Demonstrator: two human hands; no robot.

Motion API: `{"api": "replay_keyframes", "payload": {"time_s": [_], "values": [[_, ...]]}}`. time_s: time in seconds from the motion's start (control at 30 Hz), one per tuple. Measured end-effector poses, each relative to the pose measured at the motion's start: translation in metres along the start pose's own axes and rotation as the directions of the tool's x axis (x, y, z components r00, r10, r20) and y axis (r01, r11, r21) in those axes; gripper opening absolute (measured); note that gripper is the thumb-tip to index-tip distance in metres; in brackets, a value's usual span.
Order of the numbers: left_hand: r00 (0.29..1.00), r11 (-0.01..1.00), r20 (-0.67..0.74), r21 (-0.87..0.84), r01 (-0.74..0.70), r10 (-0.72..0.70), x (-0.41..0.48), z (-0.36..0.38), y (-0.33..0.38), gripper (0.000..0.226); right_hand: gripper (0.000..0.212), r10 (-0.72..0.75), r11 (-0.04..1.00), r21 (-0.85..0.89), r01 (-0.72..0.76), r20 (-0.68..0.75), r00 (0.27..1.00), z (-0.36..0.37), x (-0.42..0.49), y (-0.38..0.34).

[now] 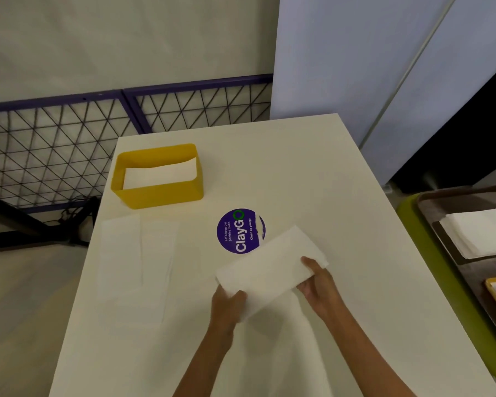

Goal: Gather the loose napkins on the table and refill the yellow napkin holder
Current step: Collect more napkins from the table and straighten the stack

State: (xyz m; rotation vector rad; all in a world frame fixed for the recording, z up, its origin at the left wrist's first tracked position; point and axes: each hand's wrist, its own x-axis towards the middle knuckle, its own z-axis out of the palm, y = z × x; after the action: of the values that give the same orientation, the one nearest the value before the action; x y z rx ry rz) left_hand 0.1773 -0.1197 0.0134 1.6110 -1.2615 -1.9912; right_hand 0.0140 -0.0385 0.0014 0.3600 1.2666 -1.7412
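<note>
I count one table (298,167). On its far left is one yellow napkin holder (158,193). There are two hands, my left hand (229,305) and my right hand (318,285), and together they hold one held napkin (269,270). On the near left I count two loose napkins (121,253), maybe more. There is one round sticker (238,232). On the right is one brown tray (430,202).

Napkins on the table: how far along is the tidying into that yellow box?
Done: the holder already has a white stack inside. In hand: the left grip and right grip both hold a napkin by the sticker. Left: at least two loose napkins lie flat on the table's left side, not yet gathered.
</note>
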Motion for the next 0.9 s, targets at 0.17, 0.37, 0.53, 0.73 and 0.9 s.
{"api": "replay_keyframes", "payload": {"time_s": [0.17, 0.37, 0.53, 0.73, 0.9], "values": [[0.987, 0.960, -0.015, 0.236, -0.153, 0.161, 0.016, -0.013, 0.002, 0.054, 0.035, 0.018, 0.898, -0.440, -0.004, 0.026, 1.000, -0.020, 0.011, -0.028], [0.930, 0.902, -0.086, 0.291, -0.319, 0.357, 0.025, -0.002, 0.014, 0.037, 0.034, -0.185, 0.698, -0.685, 0.209, 0.110, 0.977, -0.006, 0.019, -0.029], [0.817, 0.817, -0.116, 0.213, -0.535, 0.565, 0.023, 0.009, 0.029, 0.021, 0.026, -0.490, 0.641, -0.591, 0.490, 0.177, 0.854, 0.006, 0.007, -0.034], [0.809, 0.811, -0.095, 0.162, -0.562, 0.580, 0.036, 0.015, 0.004, 0.036, 0.031, -0.481, 0.674, -0.542, 0.502, 0.194, 0.855, -0.005, 0.011, -0.020], [0.803, 0.817, -0.148, 0.125, -0.564, 0.577, 0.047, 0.016, -0.014, 0.055, 0.034, -0.480, 0.655, -0.577, 0.489, 0.183, 0.858, -0.014, 0.026, -0.008]]}}
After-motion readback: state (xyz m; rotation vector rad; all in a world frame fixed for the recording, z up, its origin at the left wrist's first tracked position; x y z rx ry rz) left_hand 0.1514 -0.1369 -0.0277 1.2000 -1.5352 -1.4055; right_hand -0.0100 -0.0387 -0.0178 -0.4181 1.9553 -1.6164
